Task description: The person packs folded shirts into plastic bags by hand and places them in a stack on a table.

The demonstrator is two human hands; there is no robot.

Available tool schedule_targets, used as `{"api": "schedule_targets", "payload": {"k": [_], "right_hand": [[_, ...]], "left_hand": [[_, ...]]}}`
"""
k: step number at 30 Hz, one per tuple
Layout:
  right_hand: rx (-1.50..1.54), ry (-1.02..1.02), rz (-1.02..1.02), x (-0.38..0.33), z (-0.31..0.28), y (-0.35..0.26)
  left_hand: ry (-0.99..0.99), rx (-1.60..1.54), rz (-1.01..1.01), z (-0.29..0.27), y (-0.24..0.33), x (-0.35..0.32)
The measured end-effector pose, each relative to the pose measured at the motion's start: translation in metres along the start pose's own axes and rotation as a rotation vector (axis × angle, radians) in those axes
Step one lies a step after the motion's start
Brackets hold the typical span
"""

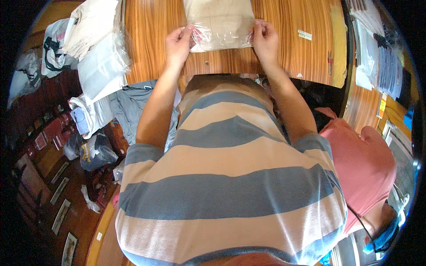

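Note:
A folded beige garment (219, 11) lies on the wood-grain table in front of me. Its near end is inside a clear plastic bag (224, 34), which looks wrinkled and shiny. My left hand (179, 46) pinches the bag's left edge between thumb and fingers. On the opposite side, my right hand (265, 42) grips the right edge in the same way. Both hands rest close to the table's near edge, with the bag stretched between them. The far end of the garment runs out of view at the top.
To the left are stacked beige garments (91, 26) and a pile of clear bags (104, 60). A white label (305, 34) and a slim red-handled tool (329, 62) lie on the table's right. Packed grey-blue garments (388, 66) stand farther right. A person in a coral top (361, 164) is close at my right.

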State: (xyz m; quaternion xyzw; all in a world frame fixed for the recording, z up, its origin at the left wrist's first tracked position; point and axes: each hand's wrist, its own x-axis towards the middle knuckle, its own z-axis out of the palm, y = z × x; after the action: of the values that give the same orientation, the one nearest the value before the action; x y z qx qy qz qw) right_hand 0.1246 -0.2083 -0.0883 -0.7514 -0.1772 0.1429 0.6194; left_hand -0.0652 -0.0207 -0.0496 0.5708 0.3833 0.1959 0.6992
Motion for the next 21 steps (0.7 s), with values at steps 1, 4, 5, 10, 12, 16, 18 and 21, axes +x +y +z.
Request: {"api": "schedule_targets", "payload": {"k": [1, 4, 5, 10, 12, 16, 18, 21], "right_hand": [[-0.129, 0.030, -0.003, 0.009, 0.006, 0.005], [-0.353, 0.044, -0.060, 0.014, 0.010, -0.009], [-0.417, 0.051, -0.088, 0.016, 0.010, -0.006], [-0.430, 0.056, -0.041, 0.018, 0.013, -0.013], [-0.414, 0.113, -0.096, 0.014, 0.014, -0.013], [-0.488, 0.148, -0.176, 0.017, 0.014, -0.016], [-0.467, 0.093, -0.107, 0.023, 0.010, -0.008], [-0.298, -0.046, 0.069, 0.035, 0.005, -0.006]], "left_hand": [[0.044, -0.031, -0.071, 0.002, -0.008, 0.010], [0.171, 0.269, 0.067, 0.015, -0.011, 0.020], [0.219, 0.376, 0.087, 0.021, -0.011, 0.017], [0.499, 0.751, 0.657, 0.028, -0.022, 0.012], [0.493, 0.741, 0.734, 0.026, -0.020, 0.015], [0.418, 0.736, 0.723, 0.017, -0.021, 0.023], [0.297, 0.640, 0.422, 0.014, -0.012, 0.027], [0.202, 0.456, 0.218, 0.011, -0.007, 0.025]]}}
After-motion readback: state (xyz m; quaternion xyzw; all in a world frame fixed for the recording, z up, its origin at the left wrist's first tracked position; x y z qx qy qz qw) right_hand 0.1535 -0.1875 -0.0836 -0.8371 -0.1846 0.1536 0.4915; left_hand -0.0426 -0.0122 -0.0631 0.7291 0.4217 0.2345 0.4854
